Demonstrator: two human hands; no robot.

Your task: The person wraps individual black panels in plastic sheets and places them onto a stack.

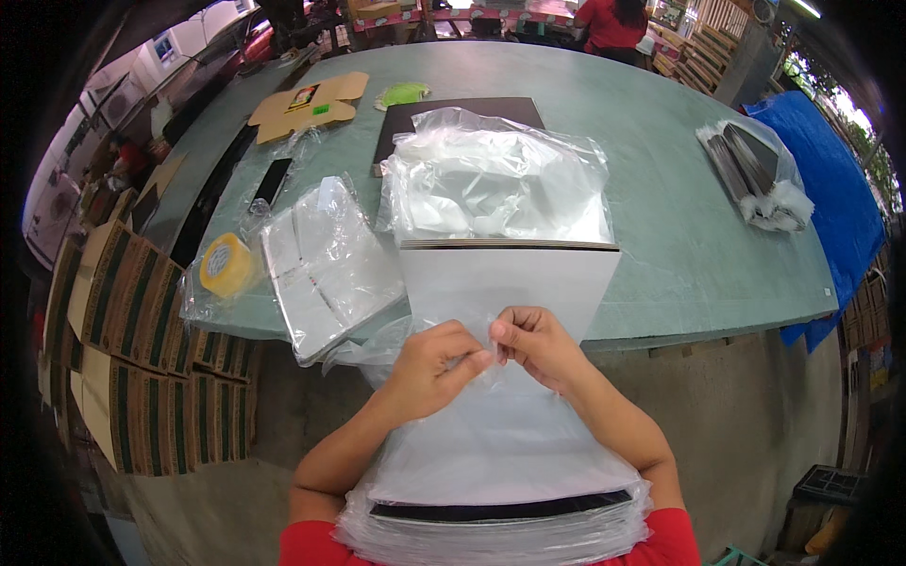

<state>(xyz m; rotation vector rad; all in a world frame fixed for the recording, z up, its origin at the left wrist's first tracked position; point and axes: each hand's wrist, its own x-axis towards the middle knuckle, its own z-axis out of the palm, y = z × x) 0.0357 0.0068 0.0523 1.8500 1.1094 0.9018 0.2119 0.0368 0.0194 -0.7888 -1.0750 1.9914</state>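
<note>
My left hand (pixel 436 368) and my right hand (pixel 538 347) meet in front of me, thumbs against fingers, both closed on thin clear plastic film. That film is crumpled plastic (pixel 377 351), spreading left of my left hand. Beneath my hands, a stack of white flat sheets with dark edges (pixel 505 283) leans at the table's near edge. Closer to my body lies a pile of plastic-wrapped white sheets (pixel 500 453), with a black strip showing at its near end. Beyond the leaning stack, a clear plastic bag (pixel 500 174) lies loosely on the table.
The green table (pixel 679 208) holds a pack of plastic sleeves (pixel 330 264), a tape roll (pixel 226 266), a flattened cardboard box (pixel 311 102), a dark board (pixel 528 111) and bagged dark panels (pixel 755 170). Stacked cartons (pixel 142 387) stand at left; a blue tarp (pixel 826 179) hangs at right.
</note>
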